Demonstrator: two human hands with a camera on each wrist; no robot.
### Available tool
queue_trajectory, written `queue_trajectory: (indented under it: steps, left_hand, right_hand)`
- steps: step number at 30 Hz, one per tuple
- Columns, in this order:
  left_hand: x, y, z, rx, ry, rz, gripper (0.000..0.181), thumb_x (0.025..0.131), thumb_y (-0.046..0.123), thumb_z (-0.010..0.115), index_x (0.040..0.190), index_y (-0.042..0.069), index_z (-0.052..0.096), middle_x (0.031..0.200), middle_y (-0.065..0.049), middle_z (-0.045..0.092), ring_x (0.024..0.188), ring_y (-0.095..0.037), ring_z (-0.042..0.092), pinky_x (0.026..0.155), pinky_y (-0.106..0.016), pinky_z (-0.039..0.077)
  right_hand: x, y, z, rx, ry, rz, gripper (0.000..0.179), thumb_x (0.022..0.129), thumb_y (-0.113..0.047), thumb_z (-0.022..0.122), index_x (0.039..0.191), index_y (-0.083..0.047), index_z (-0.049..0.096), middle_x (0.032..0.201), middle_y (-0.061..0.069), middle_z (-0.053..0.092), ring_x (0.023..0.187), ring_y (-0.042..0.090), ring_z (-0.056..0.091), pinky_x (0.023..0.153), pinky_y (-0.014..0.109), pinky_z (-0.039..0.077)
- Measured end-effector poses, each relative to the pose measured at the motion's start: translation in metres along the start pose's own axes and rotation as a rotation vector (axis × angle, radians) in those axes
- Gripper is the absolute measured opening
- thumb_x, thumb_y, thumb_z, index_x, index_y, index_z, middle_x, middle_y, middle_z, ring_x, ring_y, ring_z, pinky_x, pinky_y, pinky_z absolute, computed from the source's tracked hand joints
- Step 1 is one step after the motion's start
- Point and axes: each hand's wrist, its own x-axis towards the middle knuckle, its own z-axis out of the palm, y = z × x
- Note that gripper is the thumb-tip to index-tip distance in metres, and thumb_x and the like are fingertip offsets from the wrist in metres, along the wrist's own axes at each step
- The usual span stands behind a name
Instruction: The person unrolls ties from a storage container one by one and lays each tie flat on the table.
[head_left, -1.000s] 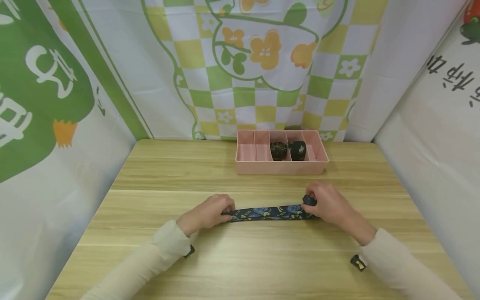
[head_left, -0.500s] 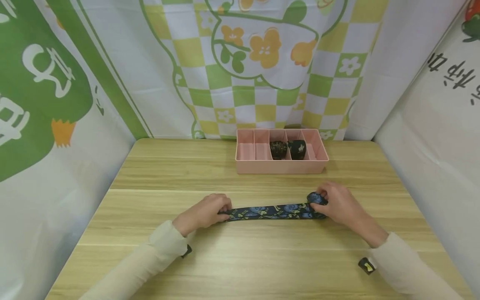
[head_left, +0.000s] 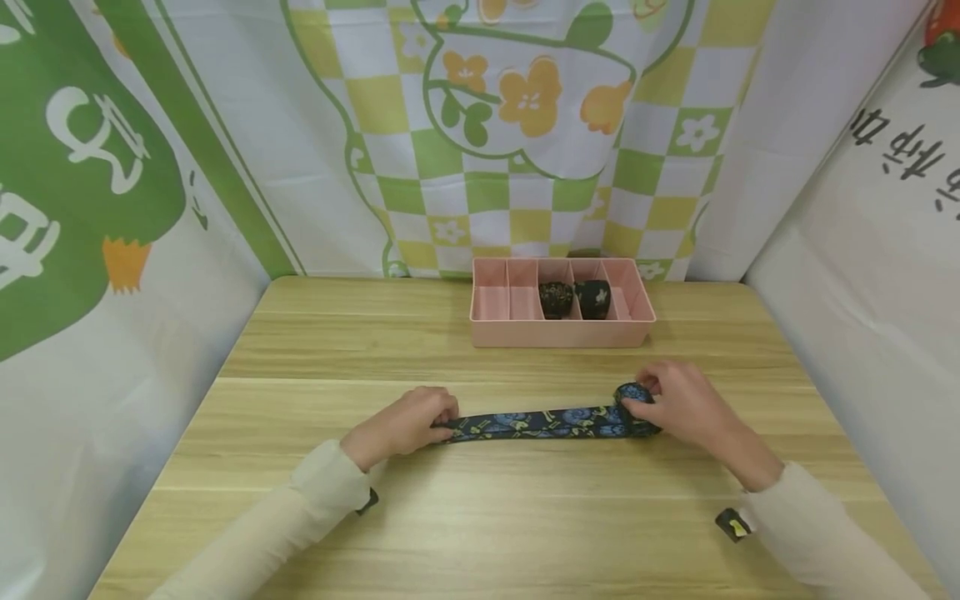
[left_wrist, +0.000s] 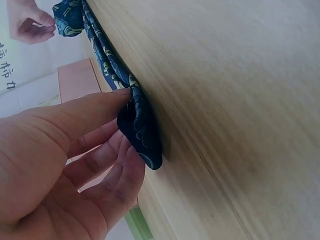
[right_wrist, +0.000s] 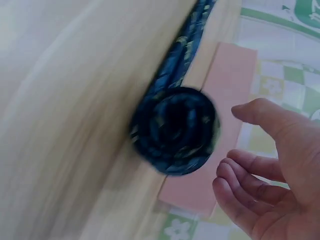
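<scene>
- Left hand (head_left: 401, 425): pinching the cloth strip (head_left: 536, 424) at its free end.
- Strip's long axis: rightward from that pinch along the table (head_left: 510, 525) to its roll (right_wrist: 170, 145).
- Right hand (head_left: 684, 406): nearer the roll, grasping nothing; wrist view shows a gap.

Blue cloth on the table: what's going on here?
A person's left hand pinches one end of the cloth, which runs along the table. The other end is coiled into a roll, the right hand beside it; whether they touch is unclear. Farther back, a pink box holds two dark bundles.
</scene>
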Motion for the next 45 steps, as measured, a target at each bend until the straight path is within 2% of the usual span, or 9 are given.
queue_trajectory:
  steps: [5, 9, 12, 17, 22, 29, 36, 45]
  left_hand:
    - [0.001, -0.001, 0.0, 0.008, -0.006, 0.002, 0.016, 0.093, 0.008, 0.08, 0.107, 0.002, 0.074, 0.1, -0.008, 0.073, 0.088, -0.016, 0.066, 0.079, -0.03, 0.059]
    - [-0.001, -0.001, 0.0, 0.011, -0.007, -0.007, 0.016, 0.093, 0.008, 0.08, 0.107, 0.002, 0.074, 0.1, -0.007, 0.072, 0.087, -0.015, 0.065, 0.079, -0.03, 0.058]
    - [-0.001, -0.002, 0.001, -0.005, -0.006, -0.01, 0.015, 0.094, 0.008, 0.079, 0.107, 0.003, 0.074, 0.1, -0.007, 0.072, 0.087, -0.014, 0.064, 0.079, -0.029, 0.058]
    - [-0.002, -0.005, 0.001, -0.018, -0.006, -0.02, 0.014, 0.094, 0.007, 0.079, 0.106, 0.004, 0.074, 0.099, -0.005, 0.072, 0.087, -0.012, 0.064, 0.08, -0.029, 0.058]
    - [-0.007, -0.008, -0.001, -0.016, -0.003, -0.027, 0.014, 0.094, 0.007, 0.079, 0.106, 0.004, 0.074, 0.1, -0.006, 0.073, 0.088, -0.013, 0.065, 0.081, -0.031, 0.059]
    - [-0.017, -0.014, -0.006, -0.003, 0.012, -0.015, 0.014, 0.093, 0.006, 0.08, 0.105, 0.003, 0.074, 0.098, -0.006, 0.073, 0.087, -0.014, 0.065, 0.079, -0.03, 0.058]
    - [-0.024, -0.02, -0.009, 0.005, 0.007, -0.041, 0.015, 0.092, 0.006, 0.08, 0.105, 0.004, 0.074, 0.099, -0.006, 0.072, 0.088, -0.013, 0.065, 0.08, -0.029, 0.059]
    - [-0.024, -0.017, -0.011, -0.003, -0.008, -0.063, 0.014, 0.092, 0.006, 0.08, 0.105, 0.004, 0.074, 0.098, -0.005, 0.072, 0.087, -0.014, 0.065, 0.079, -0.029, 0.059]
  right_hand:
    - [0.007, -0.012, 0.002, -0.007, 0.004, -0.058, 0.031, 0.086, -0.022, 0.087, 0.104, 0.001, 0.076, 0.094, 0.01, 0.073, 0.084, 0.021, 0.069, 0.074, 0.042, 0.061]
    - [0.009, -0.013, 0.011, -0.038, 0.002, -0.094, 0.029, 0.084, -0.022, 0.089, 0.098, -0.002, 0.075, 0.087, 0.006, 0.069, 0.077, 0.014, 0.061, 0.068, 0.033, 0.056]
    - [0.008, -0.01, 0.016, -0.058, 0.014, -0.087, 0.029, 0.083, -0.024, 0.091, 0.094, -0.004, 0.073, 0.086, 0.004, 0.067, 0.075, 0.013, 0.057, 0.067, 0.032, 0.053]
    - [0.002, -0.004, 0.018, -0.066, 0.045, -0.063, 0.034, 0.082, -0.027, 0.092, 0.096, -0.003, 0.072, 0.093, 0.007, 0.069, 0.081, 0.018, 0.063, 0.072, 0.039, 0.059]
    - [-0.003, 0.002, 0.017, -0.061, 0.065, -0.044, 0.036, 0.08, -0.023, 0.093, 0.098, -0.001, 0.072, 0.094, 0.009, 0.068, 0.081, 0.019, 0.063, 0.072, 0.04, 0.058]
    - [-0.011, 0.01, 0.013, -0.029, 0.066, 0.001, 0.033, 0.082, -0.021, 0.089, 0.101, 0.0, 0.073, 0.094, 0.011, 0.071, 0.084, 0.023, 0.067, 0.074, 0.044, 0.06]
    - [-0.016, 0.018, 0.011, 0.003, 0.05, 0.052, 0.031, 0.086, -0.022, 0.085, 0.102, 0.002, 0.074, 0.095, 0.013, 0.073, 0.085, 0.024, 0.07, 0.077, 0.046, 0.062]
    - [-0.01, 0.003, 0.004, -0.02, 0.044, 0.012, 0.031, 0.086, -0.021, 0.086, 0.104, 0.003, 0.075, 0.093, 0.013, 0.074, 0.084, 0.024, 0.07, 0.074, 0.044, 0.062]
